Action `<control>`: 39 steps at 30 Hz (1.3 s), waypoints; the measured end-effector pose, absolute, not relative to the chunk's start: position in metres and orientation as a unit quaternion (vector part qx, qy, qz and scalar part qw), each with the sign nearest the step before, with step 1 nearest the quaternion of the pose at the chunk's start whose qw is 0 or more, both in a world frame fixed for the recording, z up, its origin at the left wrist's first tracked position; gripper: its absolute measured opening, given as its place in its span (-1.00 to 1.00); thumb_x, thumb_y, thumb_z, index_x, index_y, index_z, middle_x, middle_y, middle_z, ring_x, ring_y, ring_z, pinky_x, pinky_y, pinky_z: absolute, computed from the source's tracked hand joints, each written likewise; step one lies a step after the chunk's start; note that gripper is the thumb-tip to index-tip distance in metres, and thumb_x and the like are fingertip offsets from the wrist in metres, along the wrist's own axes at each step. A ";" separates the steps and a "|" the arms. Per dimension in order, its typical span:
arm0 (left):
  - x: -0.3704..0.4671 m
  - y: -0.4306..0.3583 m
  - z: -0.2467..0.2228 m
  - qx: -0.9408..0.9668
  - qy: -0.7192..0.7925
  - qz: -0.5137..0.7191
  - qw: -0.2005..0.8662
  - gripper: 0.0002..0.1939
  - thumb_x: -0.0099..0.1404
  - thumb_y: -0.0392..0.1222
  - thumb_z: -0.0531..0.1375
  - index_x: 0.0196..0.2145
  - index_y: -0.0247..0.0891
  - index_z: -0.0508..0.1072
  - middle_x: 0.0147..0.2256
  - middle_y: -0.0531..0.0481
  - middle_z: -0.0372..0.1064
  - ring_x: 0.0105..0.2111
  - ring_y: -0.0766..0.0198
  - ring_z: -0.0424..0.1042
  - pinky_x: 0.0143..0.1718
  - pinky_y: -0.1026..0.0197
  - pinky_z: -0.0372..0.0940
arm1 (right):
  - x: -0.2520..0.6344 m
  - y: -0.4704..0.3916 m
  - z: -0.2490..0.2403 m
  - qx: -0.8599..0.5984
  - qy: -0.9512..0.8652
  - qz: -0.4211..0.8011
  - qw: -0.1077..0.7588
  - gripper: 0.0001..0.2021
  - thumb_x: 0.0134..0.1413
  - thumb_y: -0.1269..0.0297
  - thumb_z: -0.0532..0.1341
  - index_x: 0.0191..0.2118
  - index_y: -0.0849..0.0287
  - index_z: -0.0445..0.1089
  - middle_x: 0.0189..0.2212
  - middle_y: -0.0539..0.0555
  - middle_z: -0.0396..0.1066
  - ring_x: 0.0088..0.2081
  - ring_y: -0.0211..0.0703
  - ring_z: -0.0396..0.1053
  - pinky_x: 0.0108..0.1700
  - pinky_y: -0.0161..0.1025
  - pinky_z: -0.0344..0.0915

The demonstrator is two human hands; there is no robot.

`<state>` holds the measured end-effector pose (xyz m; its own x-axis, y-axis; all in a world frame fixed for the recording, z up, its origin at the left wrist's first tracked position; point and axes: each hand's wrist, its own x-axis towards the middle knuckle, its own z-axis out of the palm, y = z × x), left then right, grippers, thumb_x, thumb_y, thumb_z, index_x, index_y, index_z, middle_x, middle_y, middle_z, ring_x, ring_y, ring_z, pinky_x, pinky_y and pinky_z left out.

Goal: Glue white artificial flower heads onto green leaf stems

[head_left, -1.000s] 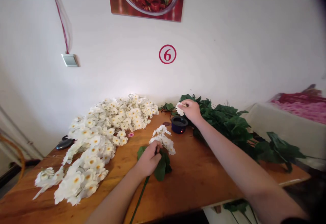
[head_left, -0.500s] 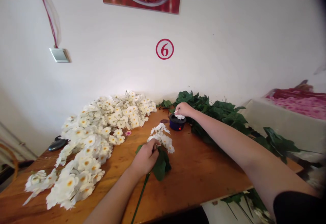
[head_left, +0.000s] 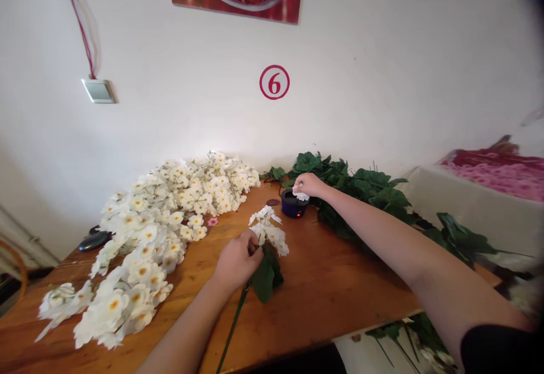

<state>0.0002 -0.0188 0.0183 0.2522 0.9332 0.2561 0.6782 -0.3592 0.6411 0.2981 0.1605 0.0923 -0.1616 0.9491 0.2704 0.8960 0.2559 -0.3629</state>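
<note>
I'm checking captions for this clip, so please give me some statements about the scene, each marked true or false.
1. The left hand grips a stem topped with white flowers. True.
2. The right hand is bare of any object. False: it pinches a small white blossom at the dark blue pot.
3. A red light glows on the pot's front. True.
4. The green leaves are heaped left of the white flower pile. False: they are heaped right of it.
5. A pink blossom lies beside the white flower pile. True.
</note>
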 end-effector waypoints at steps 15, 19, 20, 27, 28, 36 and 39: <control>-0.005 -0.015 0.025 0.792 0.526 0.283 0.124 -0.89 0.25 -0.29 0.16 -0.32 -0.20 0.50 -0.41 0.04 0.49 -0.37 0.25 0.42 -0.30 0.23 0.13 | 0.301 0.132 0.107 -0.579 -0.668 0.112 0.453 -0.79 -0.18 0.17 0.37 -0.44 0.23 0.51 -0.42 0.10 0.52 -0.34 -0.08 0.42 -0.29 -0.22 0.28; -0.007 -0.012 0.021 0.780 0.546 0.305 0.027 -0.78 0.36 -0.29 0.08 -0.13 -0.22 0.49 -0.17 -0.12 0.54 -0.17 0.08 0.47 -0.15 0.08 0.16 | 0.280 0.105 0.099 -0.537 -0.631 0.204 0.521 -0.56 -0.13 -0.07 0.32 -0.28 0.26 0.48 -0.45 0.10 0.50 -0.43 -0.14 0.39 -0.36 -0.21 0.32; -0.007 -0.011 0.017 0.781 0.544 0.308 0.013 -0.77 0.38 -0.29 0.06 -0.09 -0.23 0.47 -0.13 -0.15 0.53 -0.15 0.06 0.46 -0.14 0.07 0.17 | 0.272 0.096 0.094 -0.524 -0.626 0.233 0.529 -0.53 -0.13 -0.10 0.32 -0.27 0.26 0.48 -0.46 0.09 0.49 -0.45 -0.15 0.38 -0.38 -0.20 0.33; -0.003 0.002 -0.010 0.814 0.493 0.306 -0.026 -0.74 0.46 -0.24 -0.04 -0.04 -0.29 0.39 -0.20 -0.17 0.48 -0.18 0.09 0.45 -0.12 0.08 0.27 | 0.210 0.040 0.056 -0.370 -0.506 0.522 0.579 -0.64 -0.38 0.08 0.52 -0.46 0.19 0.48 -0.57 -0.04 0.38 -0.54 -0.32 0.25 -0.48 -0.31 0.22; -0.002 0.003 -0.012 0.814 0.488 0.313 -0.020 -0.74 0.46 -0.24 -0.05 -0.05 -0.29 0.38 -0.20 -0.17 0.48 -0.17 0.09 0.46 -0.12 0.09 0.28 | 0.204 0.036 0.051 -0.366 -0.494 0.532 0.582 -0.65 -0.39 0.11 0.53 -0.46 0.18 0.48 -0.55 -0.04 0.39 -0.52 -0.32 0.26 -0.48 -0.32 0.23; -0.003 0.004 -0.014 0.823 0.452 0.343 0.018 -0.82 0.44 -0.21 0.00 -0.14 -0.24 0.37 -0.28 -0.08 0.47 -0.24 0.15 0.46 -0.17 0.13 0.28 | 0.214 0.038 0.022 -0.397 -0.465 0.489 0.623 -0.72 -0.34 0.21 0.52 -0.42 0.15 0.53 -0.48 -0.04 0.40 -0.48 -0.33 0.26 -0.44 -0.33 0.23; -0.003 0.007 -0.013 0.828 0.440 0.346 0.029 -0.85 0.40 -0.23 0.02 -0.19 -0.23 0.38 -0.32 -0.06 0.45 -0.27 0.17 0.45 -0.19 0.14 0.27 | 0.220 0.039 0.023 -0.404 -0.473 0.486 0.614 -0.74 -0.33 0.22 0.51 -0.43 0.13 0.52 -0.50 -0.03 0.39 -0.48 -0.30 0.27 -0.44 -0.30 0.24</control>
<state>-0.0034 0.0066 -0.0133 0.3737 0.7489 0.5473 0.7090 -0.6111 0.3520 0.2204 0.0392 0.0225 0.0797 0.9790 0.1879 -0.2142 0.2009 -0.9559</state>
